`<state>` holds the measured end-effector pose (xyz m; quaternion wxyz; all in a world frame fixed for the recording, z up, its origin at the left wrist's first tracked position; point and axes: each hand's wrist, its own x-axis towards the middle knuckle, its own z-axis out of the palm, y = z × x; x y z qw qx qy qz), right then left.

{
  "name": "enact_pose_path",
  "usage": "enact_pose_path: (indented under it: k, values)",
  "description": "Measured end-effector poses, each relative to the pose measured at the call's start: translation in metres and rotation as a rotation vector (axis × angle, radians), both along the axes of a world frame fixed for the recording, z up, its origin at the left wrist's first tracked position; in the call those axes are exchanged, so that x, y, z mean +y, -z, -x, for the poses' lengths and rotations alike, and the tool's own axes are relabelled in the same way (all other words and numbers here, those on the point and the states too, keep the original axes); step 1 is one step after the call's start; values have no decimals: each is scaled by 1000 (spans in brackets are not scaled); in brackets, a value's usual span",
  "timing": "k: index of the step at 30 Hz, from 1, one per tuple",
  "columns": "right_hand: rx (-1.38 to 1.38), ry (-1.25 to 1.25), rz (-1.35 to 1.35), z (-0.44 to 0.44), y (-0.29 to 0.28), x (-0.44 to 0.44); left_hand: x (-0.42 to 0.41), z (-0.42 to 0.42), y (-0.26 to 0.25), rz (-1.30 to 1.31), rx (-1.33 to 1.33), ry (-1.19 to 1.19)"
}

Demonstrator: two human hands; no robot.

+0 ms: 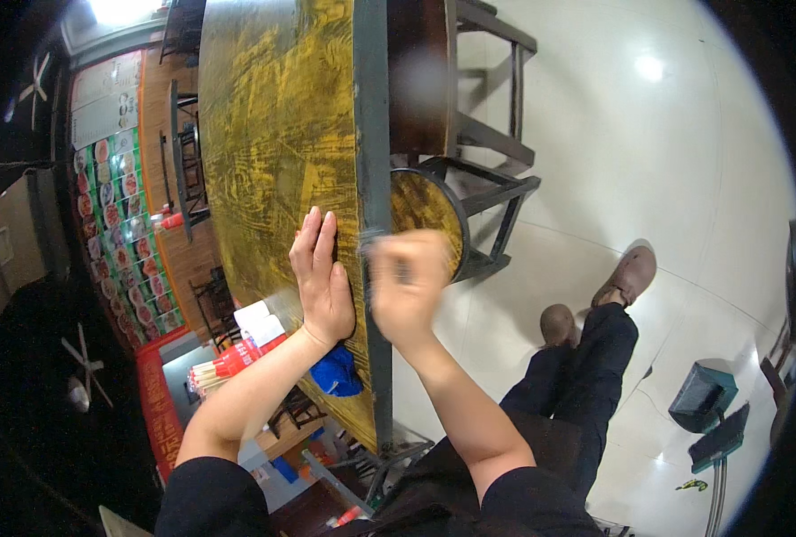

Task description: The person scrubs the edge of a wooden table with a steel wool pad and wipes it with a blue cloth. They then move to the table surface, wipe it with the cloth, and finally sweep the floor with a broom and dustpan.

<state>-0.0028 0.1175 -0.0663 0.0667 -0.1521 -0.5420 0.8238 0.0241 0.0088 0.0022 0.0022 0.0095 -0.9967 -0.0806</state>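
Note:
My left hand (322, 282) rests on the yellow-brown wooden tabletop (277, 134), close to its dark edge, with its fingers extended and nothing seen in it. At the table's dark side edge (373, 154), my right hand (411, 282) is curled and blurred by motion. A small dark, blurred thing shows by its fingers; what it is cannot be told. Beside my left wrist, a blue cloth (337, 372) lies crumpled on the table.
A red packet of wooden chopsticks (240, 359) and white rolls (259, 322) stand left of my left forearm. Right of the table are a round stool (428, 221) and a wooden stool frame (498, 134). A dustpan (703, 396) and a broom (720, 436) are at the lower right.

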Motion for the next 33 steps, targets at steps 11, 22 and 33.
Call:
enact_pose_path:
  k: [11,22,33]
  values:
    - [-490,-245,-539,-87,81,172,55,-135,-52,7,-229,-550]
    - [-598,-169,-398,-73,52,243,77,7,-4,-12,67,-121]
    - [-538,-168,-353,-50,36,248,33,313,36,927,164,387]
